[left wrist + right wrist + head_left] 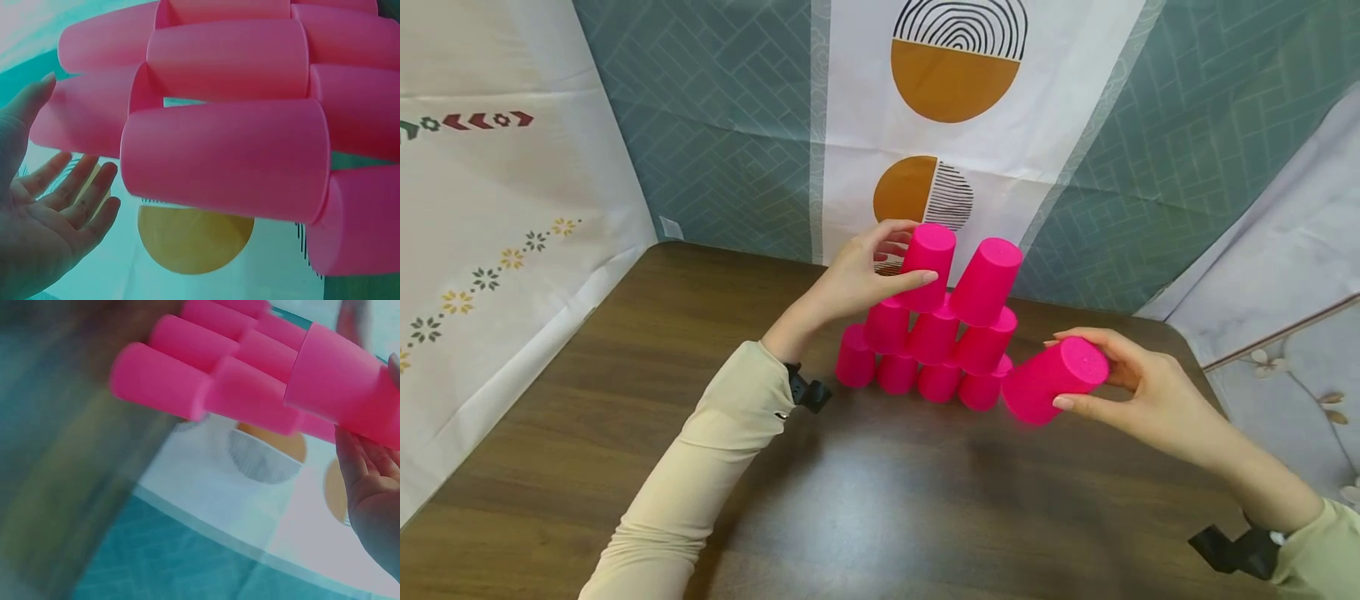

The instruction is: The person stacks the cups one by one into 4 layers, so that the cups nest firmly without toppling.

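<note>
Bright pink cups stand upside down in a tiered stack, with several in the bottom row [856,358], three in the middle row [934,337] and two on top. My left hand [857,271] is around the left top cup [931,262], thumb across its front. In the left wrist view its fingers [94,194] are spread loosely beside that cup. The right top cup [988,282] stands beside it. Right of the stack, my right hand [1150,396] grips another pink cup [1045,385] between thumb and fingers, tilted, its mouth toward the lower left.
The stack stands toward the back of a dark wooden table [850,500]. Behind the table hangs a patterned cloth [715,133], with pale cloths at the left [512,208] and right [1292,358].
</note>
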Demonstrator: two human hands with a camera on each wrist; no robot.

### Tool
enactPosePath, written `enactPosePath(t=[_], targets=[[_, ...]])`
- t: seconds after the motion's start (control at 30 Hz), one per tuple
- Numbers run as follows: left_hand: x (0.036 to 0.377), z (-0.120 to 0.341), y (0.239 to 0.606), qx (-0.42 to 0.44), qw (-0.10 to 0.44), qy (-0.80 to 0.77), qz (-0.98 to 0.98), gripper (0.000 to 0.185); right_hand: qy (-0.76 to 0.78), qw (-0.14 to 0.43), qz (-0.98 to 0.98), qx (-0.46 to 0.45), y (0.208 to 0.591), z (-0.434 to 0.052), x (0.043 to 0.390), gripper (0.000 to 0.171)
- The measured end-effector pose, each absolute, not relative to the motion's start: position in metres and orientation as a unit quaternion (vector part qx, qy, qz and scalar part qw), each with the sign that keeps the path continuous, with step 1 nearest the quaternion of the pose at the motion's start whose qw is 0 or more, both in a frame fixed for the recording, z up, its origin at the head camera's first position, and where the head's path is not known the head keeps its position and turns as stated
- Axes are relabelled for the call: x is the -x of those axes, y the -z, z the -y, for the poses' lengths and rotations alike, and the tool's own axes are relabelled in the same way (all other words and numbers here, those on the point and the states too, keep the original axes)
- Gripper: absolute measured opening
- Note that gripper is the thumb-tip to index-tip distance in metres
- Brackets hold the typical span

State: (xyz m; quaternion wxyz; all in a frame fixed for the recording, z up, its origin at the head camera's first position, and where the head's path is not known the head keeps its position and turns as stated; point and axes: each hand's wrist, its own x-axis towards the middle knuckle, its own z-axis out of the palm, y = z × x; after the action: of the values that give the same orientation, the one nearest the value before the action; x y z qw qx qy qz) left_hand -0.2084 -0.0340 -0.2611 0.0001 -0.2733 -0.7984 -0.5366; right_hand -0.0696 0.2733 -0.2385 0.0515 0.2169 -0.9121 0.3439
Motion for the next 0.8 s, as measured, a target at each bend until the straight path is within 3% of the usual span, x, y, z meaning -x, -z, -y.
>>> enactPosePath(t=[0.37, 0.8], targets=[[0.209, 0.031, 0.259, 0.274, -0.013, 0.537, 0.798, 0.054, -0.348, 0.059, 0.906, -0.231, 0.192, -0.273, 0.08, 0.068], [0.21, 0.03, 0.261, 0.273, -0.011, 0.523, 0.807, 0.054, -0.361, 0.118, 0.902, -0.206, 0.15, -0.256, 0.115, 0.062]])
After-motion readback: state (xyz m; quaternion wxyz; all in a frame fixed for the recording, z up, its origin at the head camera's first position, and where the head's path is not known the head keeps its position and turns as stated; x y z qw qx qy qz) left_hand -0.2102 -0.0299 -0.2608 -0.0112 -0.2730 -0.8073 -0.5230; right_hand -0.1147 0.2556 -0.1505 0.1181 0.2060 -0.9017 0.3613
